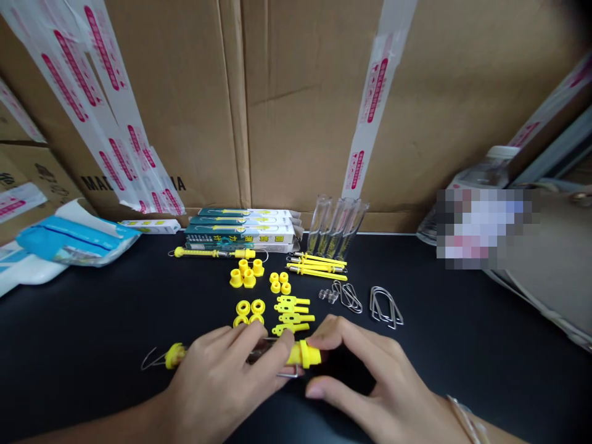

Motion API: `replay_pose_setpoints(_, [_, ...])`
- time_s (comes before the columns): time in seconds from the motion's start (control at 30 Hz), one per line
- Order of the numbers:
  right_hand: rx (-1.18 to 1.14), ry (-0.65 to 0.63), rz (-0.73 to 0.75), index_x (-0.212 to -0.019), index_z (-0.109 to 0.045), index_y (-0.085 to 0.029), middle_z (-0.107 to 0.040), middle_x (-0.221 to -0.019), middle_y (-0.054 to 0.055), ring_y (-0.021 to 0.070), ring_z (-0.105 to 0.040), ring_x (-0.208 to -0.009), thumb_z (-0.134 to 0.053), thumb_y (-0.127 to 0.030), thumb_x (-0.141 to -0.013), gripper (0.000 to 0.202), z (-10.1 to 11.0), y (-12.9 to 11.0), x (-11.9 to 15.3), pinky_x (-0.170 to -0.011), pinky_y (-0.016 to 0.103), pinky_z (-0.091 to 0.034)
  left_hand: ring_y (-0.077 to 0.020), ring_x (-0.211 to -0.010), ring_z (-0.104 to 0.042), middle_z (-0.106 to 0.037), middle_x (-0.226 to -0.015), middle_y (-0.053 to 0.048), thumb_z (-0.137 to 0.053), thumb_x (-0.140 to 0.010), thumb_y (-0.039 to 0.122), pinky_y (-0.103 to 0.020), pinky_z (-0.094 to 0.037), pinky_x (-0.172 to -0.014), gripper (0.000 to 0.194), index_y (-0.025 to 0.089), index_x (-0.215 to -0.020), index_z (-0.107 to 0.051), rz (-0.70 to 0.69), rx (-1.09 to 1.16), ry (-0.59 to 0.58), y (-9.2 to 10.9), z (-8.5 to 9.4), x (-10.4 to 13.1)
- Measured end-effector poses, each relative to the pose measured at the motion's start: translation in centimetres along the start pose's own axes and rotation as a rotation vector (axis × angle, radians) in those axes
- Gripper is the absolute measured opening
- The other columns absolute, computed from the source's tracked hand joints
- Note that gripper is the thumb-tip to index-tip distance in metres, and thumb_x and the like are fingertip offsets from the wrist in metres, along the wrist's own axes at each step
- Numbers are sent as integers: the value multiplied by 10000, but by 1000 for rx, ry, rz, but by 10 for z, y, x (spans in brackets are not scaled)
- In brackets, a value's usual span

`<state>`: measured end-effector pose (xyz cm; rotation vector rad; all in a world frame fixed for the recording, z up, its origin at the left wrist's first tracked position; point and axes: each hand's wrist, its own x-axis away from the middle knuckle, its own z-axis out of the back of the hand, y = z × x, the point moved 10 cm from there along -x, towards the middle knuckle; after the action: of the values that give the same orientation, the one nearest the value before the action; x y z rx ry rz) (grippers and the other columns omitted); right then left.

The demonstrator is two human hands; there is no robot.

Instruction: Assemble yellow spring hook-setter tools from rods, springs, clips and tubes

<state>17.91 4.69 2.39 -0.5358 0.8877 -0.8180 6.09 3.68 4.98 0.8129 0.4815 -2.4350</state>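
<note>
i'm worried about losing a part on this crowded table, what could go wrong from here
The left hand, around the hooked tube assembly, is very near the yellow rings and might nudge them out of their cluster. The tiny springs lie loose beyond the right hand, so a bump could scatter them. The clear tubes stand on end, so a knock could tip them.

Behind the black surface (439,382) there stands large brown cardboard (300,92), which fills almost the whole back like a wall. White tape (370,117) with pink-red printing runs over it in slanted strips. At the left edge, a further cardboard part (28,166) is also taped. The light is rather soft and dim.
</note>
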Motion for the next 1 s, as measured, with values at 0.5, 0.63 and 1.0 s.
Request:
replay_pose_setpoints(0.5, [-3, -1, -93, -957, -631, -217, -694, -798, -33, 105, -658, -684, -668, -292, -944, 85, 0, 9, -2, -651, 174, -501, -124, -519, -636, -666, -700, 26, -350, -1076, 317, -275, -434, -477, 313, 203, -1064, -641, -20, -17, 27, 0, 1, 0])
replay_pose_setpoints(0.63, [-85, -11, -154, -861, -612, -209, -681, -735, -46, 95, -632, -629, -676, -332, -936, 157, -3, 12, -3, -608, 166, -490, -119, -509, -629, -648, -669, 31, -366, -1074, 281, -273, -434, -488, 300, 195, -1066, -653, -43, -15, 49, 2, 3, 0])
replay_pose_setpoints(1.0, [-30, 21, 71, -975, -543, -227, -647, -936, 4, 139, -620, -836, -631, -176, -959, 103, 1, -5, 1, -753, 227, -505, -111, -503, -621, -652, -679, 33, -361, -1075, 305, -267, -430, -478, 320, 198, -1036, -660, -22, 14, 53, 0, 1, -1])
